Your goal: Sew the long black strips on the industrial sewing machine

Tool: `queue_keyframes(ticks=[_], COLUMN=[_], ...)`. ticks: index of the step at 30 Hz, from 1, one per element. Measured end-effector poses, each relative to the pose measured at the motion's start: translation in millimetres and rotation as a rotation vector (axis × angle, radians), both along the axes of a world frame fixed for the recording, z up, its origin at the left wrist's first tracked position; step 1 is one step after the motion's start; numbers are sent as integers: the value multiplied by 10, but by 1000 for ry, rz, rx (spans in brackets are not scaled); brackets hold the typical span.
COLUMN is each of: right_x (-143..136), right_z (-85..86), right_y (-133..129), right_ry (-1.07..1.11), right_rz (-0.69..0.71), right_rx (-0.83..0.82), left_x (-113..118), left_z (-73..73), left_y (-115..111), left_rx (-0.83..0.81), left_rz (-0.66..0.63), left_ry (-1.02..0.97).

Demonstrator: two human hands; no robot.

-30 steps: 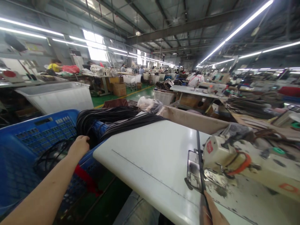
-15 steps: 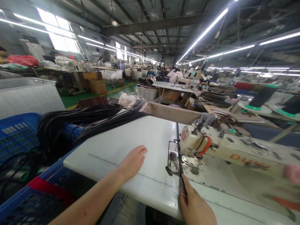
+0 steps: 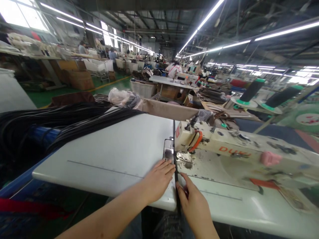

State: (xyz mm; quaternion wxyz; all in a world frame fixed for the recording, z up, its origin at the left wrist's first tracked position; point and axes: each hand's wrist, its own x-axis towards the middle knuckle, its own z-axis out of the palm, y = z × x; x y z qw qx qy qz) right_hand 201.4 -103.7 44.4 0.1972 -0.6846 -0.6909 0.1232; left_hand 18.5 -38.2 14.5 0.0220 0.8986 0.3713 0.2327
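Note:
A long, narrow black strap (image 3: 175, 157) runs front to back across the white sewing table (image 3: 124, 139), past the needle area of the sewing machine (image 3: 211, 142), and hangs over the front edge. My left hand (image 3: 159, 179) lies flat at the strap's left side, fingers stretched and together, tips at the strap and partly over the metal plate (image 3: 168, 153). On the strap's other side, my right hand (image 3: 195, 202) pinches it between thumb and fingers close to the table's front edge. The presser foot is too small to make out clearly.
A thick bundle of black straps (image 3: 82, 127) drapes over the table's left side and a blue crate (image 3: 17, 186). Thread cones (image 3: 251, 91) stand at the right. A pink object (image 3: 270, 158) sits on the machine arm. Behind are a fabric-lined bin (image 3: 166, 111) and a person (image 3: 174, 69).
My left hand has moved right, from the open table onto the area beside the strap. My right hand still holds the strap. The view has turned to the right.

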Motion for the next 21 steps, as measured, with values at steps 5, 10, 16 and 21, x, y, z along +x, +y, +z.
queue_keyframes(ticks=[5, 10, 16, 21], right_x=[136, 135, 137, 149], right_z=[-34, -200, -285, -293], right_y=[66, 58, -2, -9], right_ry=[-117, -172, -188, -189], right_rz=[-82, -29, -11, 8], right_rx=[66, 231, 318, 347], left_x=[-2, 0, 8, 23], left_z=[-29, -35, -24, -25], left_y=[-16, -26, -34, -37], left_rx=[17, 51, 76, 64], left_rz=[34, 43, 55, 54], left_ry=[52, 85, 119, 90])
